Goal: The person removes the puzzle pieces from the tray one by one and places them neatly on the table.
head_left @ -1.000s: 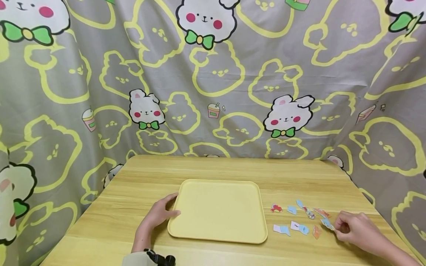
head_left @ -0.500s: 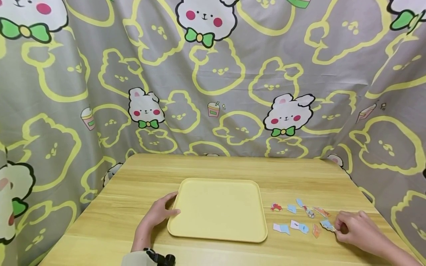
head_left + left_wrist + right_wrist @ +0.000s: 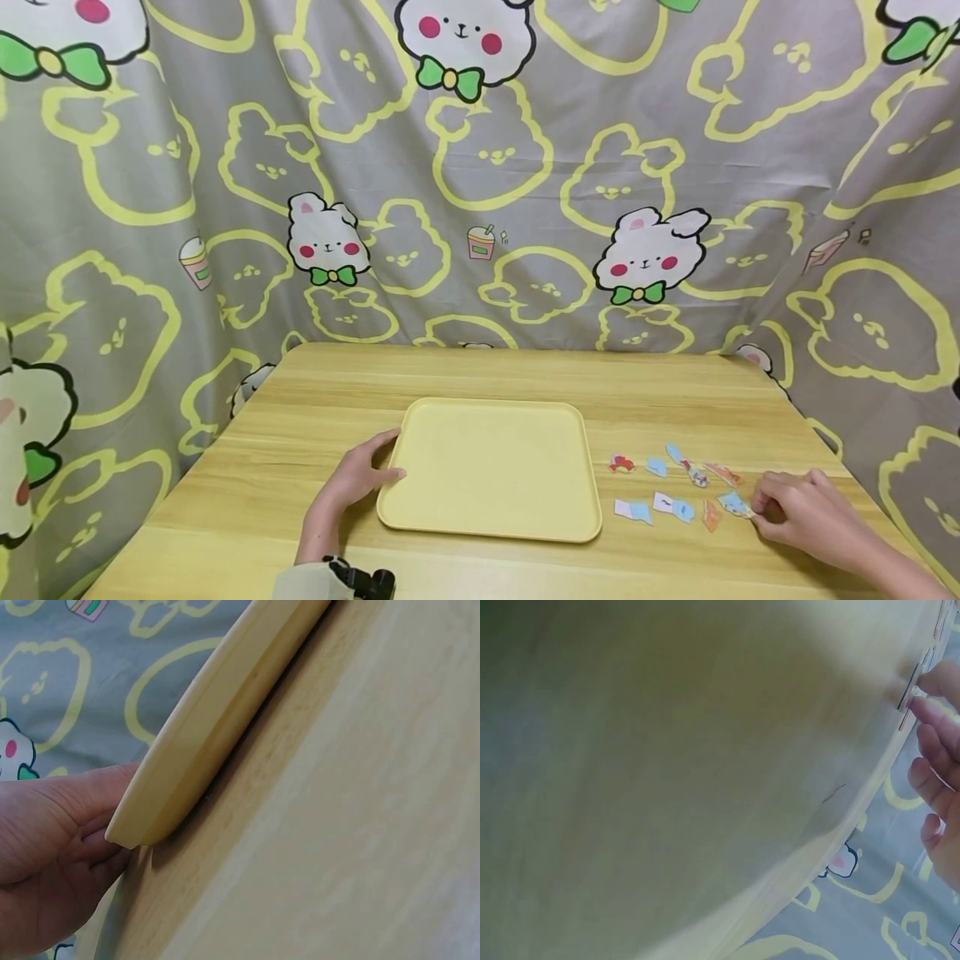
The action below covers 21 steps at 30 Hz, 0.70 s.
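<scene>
My left hand [image 3: 358,477] holds the left rim of a shallow yellow tray [image 3: 491,471], its thumb over the edge. In the left wrist view the fingers [image 3: 105,844] meet the tray's corner from the side and below. At the right, my right hand [image 3: 806,512] pinches a small light-blue printed puzzle piece [image 3: 733,504] between thumb and finger. In the right wrist view that piece shows edge-on as a thin card [image 3: 909,688], the other fingers loosely curled. Orange puzzle pieces [image 3: 711,516] lie just left of the held one.
Several more flat pieces lie between the tray and the right hand, including a red one [image 3: 621,464], a pale-blue one [image 3: 656,467] and a pink-and-blue one [image 3: 633,511]. The wooden table [image 3: 510,375] ends at a grey patterned curtain [image 3: 465,183].
The pinched blue piece has shifted slightly left and lies flatter beside the orange pieces. The left hand keeps its place on the tray. The head view has tilted a little.
</scene>
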Available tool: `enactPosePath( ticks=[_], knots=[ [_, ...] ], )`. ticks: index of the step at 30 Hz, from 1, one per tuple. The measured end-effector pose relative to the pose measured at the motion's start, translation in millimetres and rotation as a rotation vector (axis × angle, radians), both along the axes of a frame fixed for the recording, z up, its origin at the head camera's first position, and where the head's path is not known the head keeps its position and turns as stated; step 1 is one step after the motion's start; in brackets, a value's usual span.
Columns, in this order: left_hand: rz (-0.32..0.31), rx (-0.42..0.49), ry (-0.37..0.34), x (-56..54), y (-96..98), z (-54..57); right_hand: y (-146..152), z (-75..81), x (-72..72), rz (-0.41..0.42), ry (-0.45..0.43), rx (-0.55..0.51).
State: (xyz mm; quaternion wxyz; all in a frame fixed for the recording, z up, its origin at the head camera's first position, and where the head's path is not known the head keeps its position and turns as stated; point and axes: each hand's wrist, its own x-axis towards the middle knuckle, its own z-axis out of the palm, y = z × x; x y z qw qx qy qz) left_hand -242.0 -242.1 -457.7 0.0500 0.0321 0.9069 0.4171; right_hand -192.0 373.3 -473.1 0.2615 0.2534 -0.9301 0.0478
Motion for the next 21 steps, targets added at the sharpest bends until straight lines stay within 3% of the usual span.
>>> enactPosePath(
  ticks=[6,14,21],
  knots=[
    [0.003,0.003,-0.012,0.5,0.7,-1.7,1.6,0.8,1.6,-0.001,-0.007,-0.009],
    [0.007,0.001,-0.019,1.4,4.5,-1.9,1.8,3.9,4.9,-0.026,-0.049,-0.109],
    [-0.015,-0.019,0.004,4.7,6.9,0.4,-22.4,21.2,0.1,-0.072,-0.046,-0.192]
  ],
)
